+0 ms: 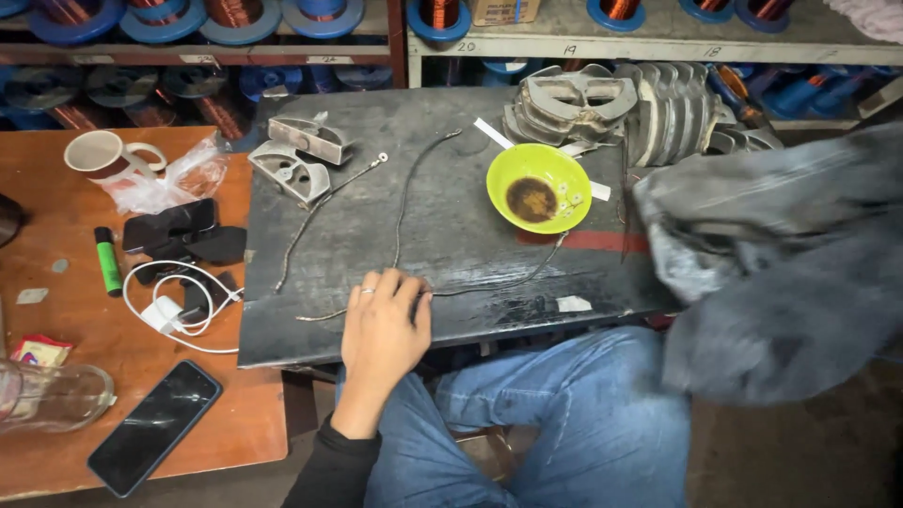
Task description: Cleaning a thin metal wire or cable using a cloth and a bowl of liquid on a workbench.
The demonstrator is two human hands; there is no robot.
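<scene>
Left hand (pixel 384 322) lies flat, fingers spread, pinning thin grey sleeved wires (pixel 489 287) on the dark work board (pixel 451 226); gathering them seems next.

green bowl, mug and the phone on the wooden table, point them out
green bowl (pixel 508 174), head view, on its inner left wall
mug (pixel 92 150), head view, on its outer side
phone (pixel 155 428), head view, on the middle of its dark screen

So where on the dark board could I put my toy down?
The bare middle of the dark board, between the metal brackets and the green bowl, crossed only by thin wires. The back right is crowded with motor housings. The left hand covers the front edge.
</scene>
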